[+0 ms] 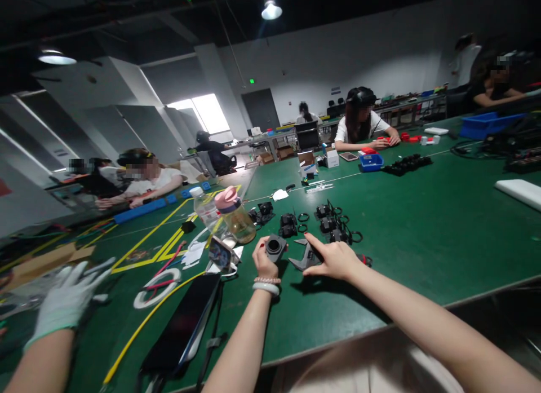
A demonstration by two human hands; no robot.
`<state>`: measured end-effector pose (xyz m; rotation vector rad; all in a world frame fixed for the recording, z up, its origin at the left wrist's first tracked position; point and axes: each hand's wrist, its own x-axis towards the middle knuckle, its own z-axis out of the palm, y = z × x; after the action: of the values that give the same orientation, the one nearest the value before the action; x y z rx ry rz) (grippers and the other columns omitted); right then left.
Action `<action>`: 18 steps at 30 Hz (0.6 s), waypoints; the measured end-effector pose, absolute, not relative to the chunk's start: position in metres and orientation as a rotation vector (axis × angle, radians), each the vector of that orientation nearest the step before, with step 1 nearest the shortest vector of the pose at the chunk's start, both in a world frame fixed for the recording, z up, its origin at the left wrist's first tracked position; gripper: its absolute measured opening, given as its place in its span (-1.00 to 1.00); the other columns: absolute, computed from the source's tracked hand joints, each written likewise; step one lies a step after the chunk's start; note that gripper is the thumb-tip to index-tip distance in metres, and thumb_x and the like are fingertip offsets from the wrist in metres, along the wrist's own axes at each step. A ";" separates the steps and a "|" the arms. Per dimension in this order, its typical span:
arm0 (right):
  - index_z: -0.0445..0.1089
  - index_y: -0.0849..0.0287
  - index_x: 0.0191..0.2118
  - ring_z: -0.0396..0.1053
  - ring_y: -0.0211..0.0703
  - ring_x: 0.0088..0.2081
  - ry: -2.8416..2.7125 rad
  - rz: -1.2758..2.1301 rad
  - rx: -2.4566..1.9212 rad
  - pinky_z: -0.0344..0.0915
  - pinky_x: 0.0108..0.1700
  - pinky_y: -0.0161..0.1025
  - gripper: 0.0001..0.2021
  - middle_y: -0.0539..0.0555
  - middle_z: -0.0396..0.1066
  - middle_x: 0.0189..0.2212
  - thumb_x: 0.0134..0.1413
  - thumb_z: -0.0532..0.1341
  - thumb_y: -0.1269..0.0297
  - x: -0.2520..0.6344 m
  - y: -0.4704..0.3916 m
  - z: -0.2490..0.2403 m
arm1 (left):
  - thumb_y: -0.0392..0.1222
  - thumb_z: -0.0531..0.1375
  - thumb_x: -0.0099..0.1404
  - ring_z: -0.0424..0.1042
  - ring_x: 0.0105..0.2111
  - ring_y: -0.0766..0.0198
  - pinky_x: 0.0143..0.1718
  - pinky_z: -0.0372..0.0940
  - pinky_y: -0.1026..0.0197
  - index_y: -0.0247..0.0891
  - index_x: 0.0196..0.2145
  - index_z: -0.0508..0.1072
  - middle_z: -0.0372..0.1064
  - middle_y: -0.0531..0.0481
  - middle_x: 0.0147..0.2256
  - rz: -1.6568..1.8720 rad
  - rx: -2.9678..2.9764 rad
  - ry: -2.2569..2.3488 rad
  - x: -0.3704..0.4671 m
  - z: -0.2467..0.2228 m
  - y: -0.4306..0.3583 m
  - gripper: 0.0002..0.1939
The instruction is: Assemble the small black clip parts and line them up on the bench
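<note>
My left hand (265, 260) is closed around a black square-based fitting (274, 244) with a round opening facing up. Just right of it is a dark adjustable wrench (307, 257), its jaws pointing left toward the fitting. My right hand (336, 260) lies over the wrench's handle, with thumb and forefinger stretched on either side of its head. The other fingers are hidden under the palm. Beyond both hands, black fittings (289, 225) and loose black rings (303, 217) stand in groups on the green table (406, 235).
A phone (181, 325) and yellow cable (143, 325) lie left of my forearm. A co-worker's gloved hand (63, 297) is at far left. A pink-lidded bottle (236, 218) stands behind a small propped screen (222, 255). Blue bins (372, 162) and other people are farther off.
</note>
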<state>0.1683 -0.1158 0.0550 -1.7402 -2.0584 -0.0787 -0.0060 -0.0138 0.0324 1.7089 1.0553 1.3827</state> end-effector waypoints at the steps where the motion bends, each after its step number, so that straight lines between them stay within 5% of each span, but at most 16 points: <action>1: -0.10 0.11 0.14 0.39 -0.10 -0.42 -2.049 -0.123 -1.711 0.16 -0.42 -0.34 -0.14 0.13 0.43 -0.48 -0.29 -0.02 -0.28 0.170 -0.116 0.055 | -0.12 -0.17 0.12 0.28 -0.46 0.27 -0.44 0.21 0.24 -0.32 -0.45 0.28 0.28 -0.03 -0.49 1.425 1.735 1.046 -0.005 0.032 -0.015 -0.69; 8: 0.00 0.20 0.11 0.34 -0.22 -0.56 -1.729 -0.422 -1.718 0.11 -0.48 -0.41 -0.20 0.09 0.40 -0.58 -0.24 0.02 -0.22 0.203 -0.105 0.051 | -0.16 -0.12 0.15 0.25 -0.47 0.32 -0.44 0.14 0.31 -0.33 -0.40 0.33 0.28 0.02 -0.50 1.243 2.124 1.141 -0.002 0.026 -0.020 -0.71; 18: -0.07 0.21 0.12 0.35 0.05 -0.40 -0.956 -0.239 -2.383 0.21 -0.43 -0.16 -0.15 0.29 0.36 -0.44 -0.25 -0.06 -0.28 0.301 -0.088 0.037 | -0.06 -0.03 0.14 0.28 -0.45 0.32 -0.40 0.15 0.30 -0.29 -0.40 0.33 0.31 0.01 -0.46 1.124 2.398 1.327 -0.001 0.028 -0.020 -0.74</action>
<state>0.3014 -0.0882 0.0373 -2.3830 -0.9563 -0.2388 -0.0012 -0.0200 0.0276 2.3980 1.3265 1.1235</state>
